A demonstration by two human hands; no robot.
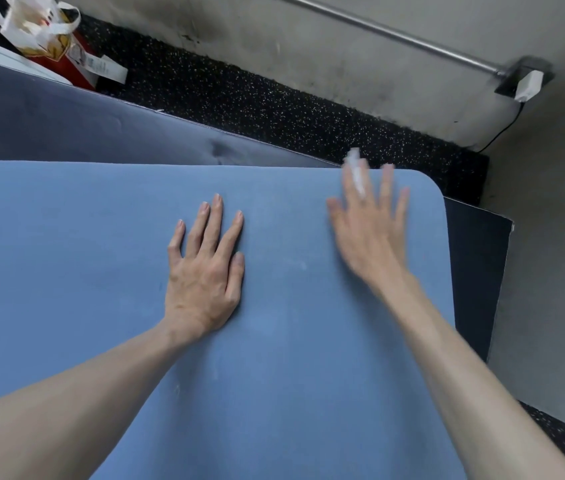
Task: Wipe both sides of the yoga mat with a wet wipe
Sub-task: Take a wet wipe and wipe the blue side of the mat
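Seen from the head camera: a blue yoga mat (66, 271), matte and faintly grained, with a rounded far corner, spread flat across most of the view. Lay over a darker slate-grey mat (49, 123) with a dented, smooth surface, and beside a black mat (478, 271) at the right edge. Left hand (205, 268) pressed flat on the blue surface, fingers straight and slightly spread, gripping nothing. Right hand (367, 230) blurred, fingers extended near the mat's far corner, with a thin strip of white wet wipe (355, 171) showing between the fingers and past their tips; could not tell how much of the wipe lay under the palm. Beyond the mats ran black rubber flooring (239, 95) flecked with white, meeting a scuffed grey wall (309, 39). Crossed the wall a round metal pipe (378, 29), ending by a white plug (529, 85) with a black cable. At top left sat a red carton (76, 71) with white printed tags, lettering too small to read, and a white plastic bag (38, 22) with looped handles.
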